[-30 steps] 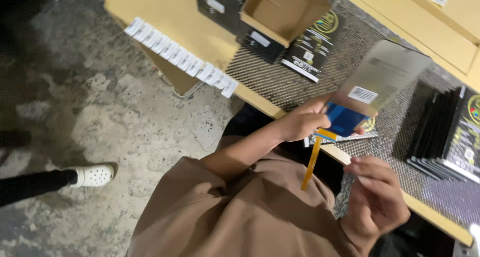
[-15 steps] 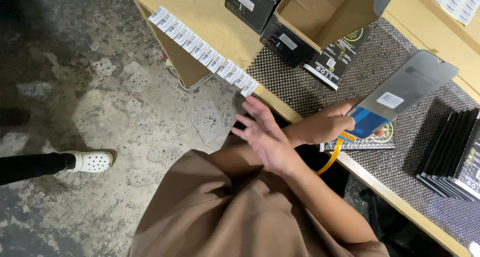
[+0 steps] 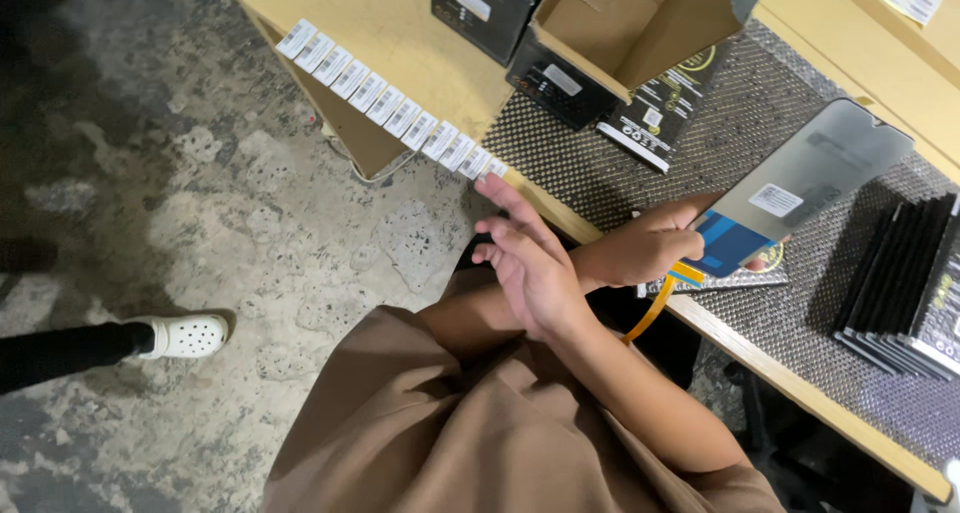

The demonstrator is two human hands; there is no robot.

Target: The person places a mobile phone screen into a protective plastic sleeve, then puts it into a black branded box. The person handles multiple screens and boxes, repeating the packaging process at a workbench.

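My left hand (image 3: pixel 645 248) grips the lower end of a flat grey phone display panel (image 3: pixel 815 168) with a small white sticker, a blue film patch (image 3: pixel 730 243) and an orange ribbon cable (image 3: pixel 650 315) hanging below it. The panel is tilted up over the dotted black mat (image 3: pixel 600 163). My right hand (image 3: pixel 525 263) crosses in front of the left forearm with fingers spread and nothing in it. Its fingertips are at the near end of a row of white barcode labels (image 3: pixel 385 105) stuck along the table edge.
An open cardboard box (image 3: pixel 630 18) and black packets (image 3: pixel 555 81) lie at the back of the wooden table (image 3: pixel 800 398). A stack of dark flat packs (image 3: pixel 900 283) stands at the right. Another person's white shoe (image 3: pixel 185 335) rests on the concrete floor at left.
My right hand has swung from low on the right, across my body, to the label row at the table edge. The left hand keeps hold of the panel.
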